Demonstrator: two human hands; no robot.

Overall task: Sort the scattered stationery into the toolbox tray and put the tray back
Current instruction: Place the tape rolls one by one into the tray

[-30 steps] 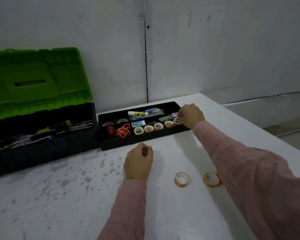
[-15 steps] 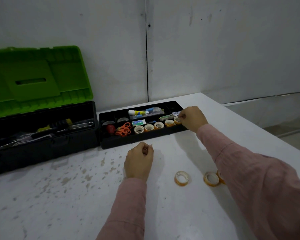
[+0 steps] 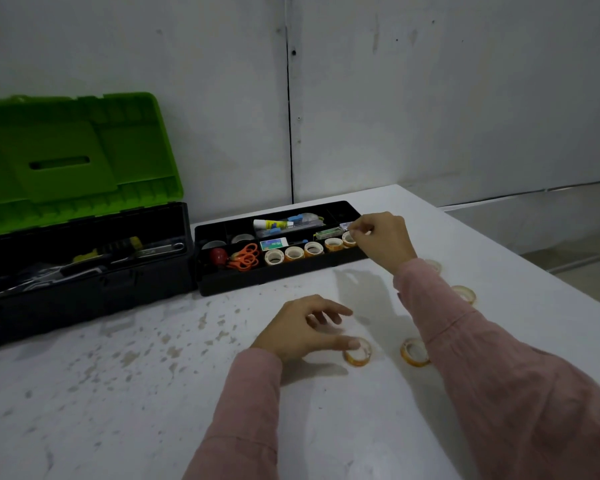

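Note:
The black toolbox tray [image 3: 281, 276] lies on the white table and holds a row of tape rolls [image 3: 293, 253], orange scissors [image 3: 245, 256], a glue stick [image 3: 274, 223] and small boxes. My right hand [image 3: 383, 239] hovers over the tray's right end, its curled fingertips pinching the top of the rightmost roll [image 3: 347, 240]. My left hand [image 3: 303, 329] is spread over the table, and its thumb touches a loose tape roll [image 3: 358, 354]. Another loose roll [image 3: 413, 352] lies just right of it. Two more rolls [image 3: 465, 294] lie behind my right sleeve.
The black toolbox [image 3: 84, 271] stands at the left against the wall with its green lid [image 3: 73, 157] raised and hand tools inside. It touches the tray's left end. The table's right edge [image 3: 534, 261] runs diagonally near the far rolls.
My left hand has uncurled from a fist and moved right, so that its thumb reaches the loose roll. My right hand stays at the tray's right end.

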